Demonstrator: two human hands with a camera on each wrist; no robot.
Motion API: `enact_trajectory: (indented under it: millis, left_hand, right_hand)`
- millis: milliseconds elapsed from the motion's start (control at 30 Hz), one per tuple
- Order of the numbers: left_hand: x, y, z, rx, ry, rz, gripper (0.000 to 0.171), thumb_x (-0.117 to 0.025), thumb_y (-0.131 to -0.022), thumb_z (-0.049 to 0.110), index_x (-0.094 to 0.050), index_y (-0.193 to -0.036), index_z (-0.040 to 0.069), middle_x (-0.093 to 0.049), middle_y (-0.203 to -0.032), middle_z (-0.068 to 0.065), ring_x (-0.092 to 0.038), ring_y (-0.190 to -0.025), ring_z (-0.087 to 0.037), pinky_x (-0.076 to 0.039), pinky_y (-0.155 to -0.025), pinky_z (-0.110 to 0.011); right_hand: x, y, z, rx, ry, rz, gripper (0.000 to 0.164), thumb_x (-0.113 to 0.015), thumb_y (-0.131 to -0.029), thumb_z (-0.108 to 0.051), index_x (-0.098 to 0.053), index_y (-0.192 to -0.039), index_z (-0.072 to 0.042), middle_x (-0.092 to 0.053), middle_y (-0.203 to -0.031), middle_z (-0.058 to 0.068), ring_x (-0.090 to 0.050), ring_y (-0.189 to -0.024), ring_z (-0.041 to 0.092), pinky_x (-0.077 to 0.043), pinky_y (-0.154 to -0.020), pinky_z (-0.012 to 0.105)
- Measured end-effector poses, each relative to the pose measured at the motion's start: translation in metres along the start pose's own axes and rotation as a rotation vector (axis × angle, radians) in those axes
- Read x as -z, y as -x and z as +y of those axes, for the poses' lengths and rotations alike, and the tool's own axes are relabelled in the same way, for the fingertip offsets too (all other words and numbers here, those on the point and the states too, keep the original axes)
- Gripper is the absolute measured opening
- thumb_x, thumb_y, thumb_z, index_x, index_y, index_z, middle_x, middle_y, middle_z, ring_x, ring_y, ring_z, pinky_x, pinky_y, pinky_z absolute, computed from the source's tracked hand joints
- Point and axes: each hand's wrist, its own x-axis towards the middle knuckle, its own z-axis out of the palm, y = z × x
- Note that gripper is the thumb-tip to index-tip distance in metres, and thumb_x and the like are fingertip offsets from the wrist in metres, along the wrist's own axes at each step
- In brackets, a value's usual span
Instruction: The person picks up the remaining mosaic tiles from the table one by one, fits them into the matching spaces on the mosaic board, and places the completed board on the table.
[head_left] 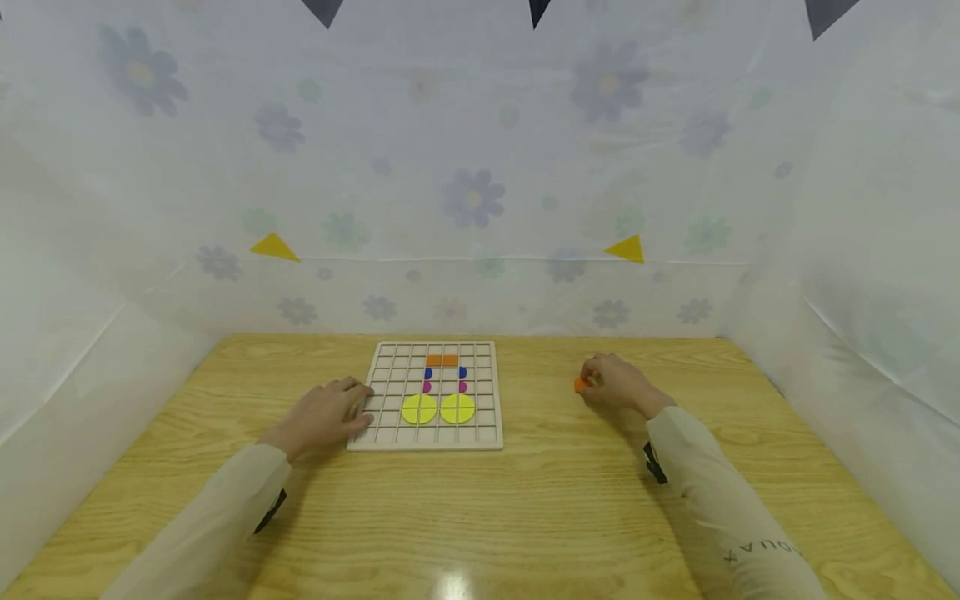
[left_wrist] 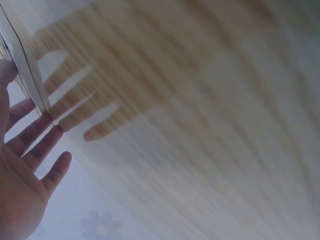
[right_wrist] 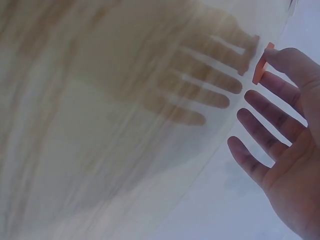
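Note:
A square white board [head_left: 390,383] with a raised grid lies on the wooden table, left of centre. On it sit an orange bar [head_left: 442,361], two blue half-discs [head_left: 462,372], two magenta half-discs [head_left: 462,387] and two yellow discs [head_left: 457,408]. My left hand [head_left: 318,417] rests at the board's left side, its fairly straight fingertips touching the edge; the left wrist view shows the board's edge [left_wrist: 31,67] against them. To the right of the board, my right hand [head_left: 618,385] pinches a small orange piece [right_wrist: 261,67] between thumb and index finger, other fingers extended.
The wooden table [head_left: 450,500] reaches back to a flower-patterned white curtain [head_left: 480,283], with more white sheeting at both sides. Two yellow triangles [head_left: 628,248] show on the back curtain. Dark pointed shapes [head_left: 324,10] hang at the top edge.

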Motion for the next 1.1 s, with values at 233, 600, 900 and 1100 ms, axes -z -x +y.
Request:
enact_trajectory:
  millis: [233,600,900,1100]
  left_hand:
    - [-0.001,0.000,-0.001,0.004,-0.001,-0.007,0.045,-0.057,-0.087,0.036,-0.056,-0.121,0.007,-0.057,-0.118,-0.013,-0.058,-0.102,-0.032,-0.049,-0.080,-0.050]
    - [0.000,-0.001,0.000,-0.002,0.004,0.001,0.045,-0.057,-0.087,0.037,-0.056,-0.120,0.006,-0.057,-0.117,-0.013,-0.058,-0.100,-0.031,-0.049,-0.079,-0.049]
    - [-0.001,-0.001,-0.001,0.001,0.004,0.003,0.046,-0.057,-0.087,0.038,-0.056,-0.121,0.007,-0.057,-0.118,-0.013,-0.058,-0.102,-0.032,-0.048,-0.080,-0.050]
    - [0.000,-0.001,0.000,0.000,0.011,0.004,0.045,-0.057,-0.087,0.037,-0.056,-0.121,0.007,-0.057,-0.118,-0.013,-0.058,-0.102,-0.033,-0.048,-0.081,-0.051]
  right_hand:
    - [0.004,-0.005,-0.007,0.015,-0.003,0.010,0.022,-0.063,-0.085,-0.023,-0.063,-0.099,-0.007,-0.060,-0.104,0.013,-0.055,-0.097,0.031,-0.046,-0.081,0.049]
    - [-0.001,-0.021,-0.028,0.066,0.043,0.034,0.023,-0.068,-0.081,-0.028,-0.064,-0.095,-0.010,-0.063,-0.101,0.008,-0.057,-0.092,0.028,-0.048,-0.078,0.045]
    - [-0.010,-0.037,-0.049,0.113,0.107,0.034,0.024,-0.067,-0.081,-0.031,-0.065,-0.094,-0.011,-0.063,-0.098,0.006,-0.057,-0.090,0.025,-0.049,-0.075,0.039]
    - [-0.012,-0.047,-0.066,0.126,0.106,0.010,0.024,-0.066,-0.082,-0.031,-0.064,-0.095,-0.011,-0.061,-0.098,0.005,-0.056,-0.090,0.024,-0.048,-0.074,0.039]
